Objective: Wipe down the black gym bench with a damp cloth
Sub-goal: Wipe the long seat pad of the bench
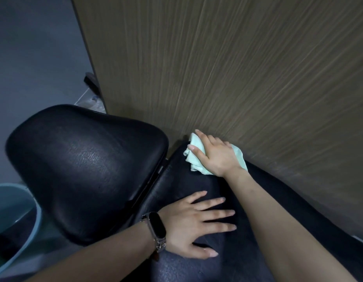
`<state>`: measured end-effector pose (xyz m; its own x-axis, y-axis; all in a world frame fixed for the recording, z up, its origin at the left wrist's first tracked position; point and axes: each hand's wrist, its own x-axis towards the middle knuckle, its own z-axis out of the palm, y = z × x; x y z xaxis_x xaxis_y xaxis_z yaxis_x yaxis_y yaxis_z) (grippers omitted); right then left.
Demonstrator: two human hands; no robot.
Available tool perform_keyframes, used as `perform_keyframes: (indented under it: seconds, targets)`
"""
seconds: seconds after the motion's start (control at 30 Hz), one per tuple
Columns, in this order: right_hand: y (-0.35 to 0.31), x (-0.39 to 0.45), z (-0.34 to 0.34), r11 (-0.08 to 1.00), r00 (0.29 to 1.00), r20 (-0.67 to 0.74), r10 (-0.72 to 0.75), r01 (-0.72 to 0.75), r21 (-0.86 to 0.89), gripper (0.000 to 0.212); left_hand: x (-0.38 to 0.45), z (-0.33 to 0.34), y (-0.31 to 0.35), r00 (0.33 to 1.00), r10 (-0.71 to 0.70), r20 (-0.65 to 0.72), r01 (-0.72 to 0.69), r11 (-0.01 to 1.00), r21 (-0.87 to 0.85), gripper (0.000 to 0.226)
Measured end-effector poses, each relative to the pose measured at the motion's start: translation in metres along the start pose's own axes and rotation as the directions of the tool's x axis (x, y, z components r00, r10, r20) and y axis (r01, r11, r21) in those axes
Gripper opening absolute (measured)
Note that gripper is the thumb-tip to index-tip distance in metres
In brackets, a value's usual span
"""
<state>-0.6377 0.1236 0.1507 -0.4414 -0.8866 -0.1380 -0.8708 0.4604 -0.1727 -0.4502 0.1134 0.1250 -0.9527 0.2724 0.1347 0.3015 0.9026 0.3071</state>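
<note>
Black bench (85, 169) fills my view, against the wood panel (237, 68). My left hand (193, 224) lies flat on its pad, fingers spread. My right hand (214, 154) presses the pale-green cloth (193, 162) onto the pad's far corner, fingers straight.

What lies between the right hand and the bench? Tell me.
In the head view, a pale green cloth lies under the right hand, pressed onto the black bench.
</note>
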Motion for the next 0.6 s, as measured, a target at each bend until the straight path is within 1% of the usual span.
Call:
perform_keyframes:
  seconds: [0.07, 0.2, 0.27, 0.4, 0.53, 0.6]
  targets:
    - [-0.012, 0.008, 0.001, 0.999, 0.999, 0.004, -0.044, 0.044, -0.007, 0.068, 0.000, 0.000, 0.000, 1.000, 0.004, 0.000, -0.004, 1.000, 0.013, 0.064]
    - [-0.036, 0.022, 0.009, 0.986, 0.987, 0.034, -0.157, 0.159, -0.058, 0.088, 0.000, 0.000, -0.001, 1.000, 0.004, -0.017, -0.004, 1.000, 0.021, 0.064]
    - [-0.038, 0.026, 0.010, 0.980, 0.982, 0.051, -0.184, 0.187, -0.066, 0.091, -0.001, 0.000, -0.001, 1.000, 0.005, -0.019, -0.005, 1.000, 0.001, 0.064]
    - [-0.031, 0.023, 0.008, 0.979, 0.979, 0.053, -0.195, 0.198, -0.053, 0.092, -0.002, -0.002, 0.000, 1.000, 0.015, -0.025, -0.014, 1.000, 0.015, 0.063]
    - [-0.025, 0.017, 0.005, 0.986, 0.986, 0.045, -0.162, 0.163, -0.019, 0.090, -0.002, -0.004, 0.001, 1.000, 0.005, -0.018, -0.005, 1.000, -0.008, 0.063]
    - [-0.014, 0.010, 0.002, 0.992, 0.991, 0.039, -0.130, 0.129, 0.005, 0.088, -0.002, -0.004, 0.001, 1.000, 0.006, -0.017, -0.006, 1.000, 0.014, 0.063]
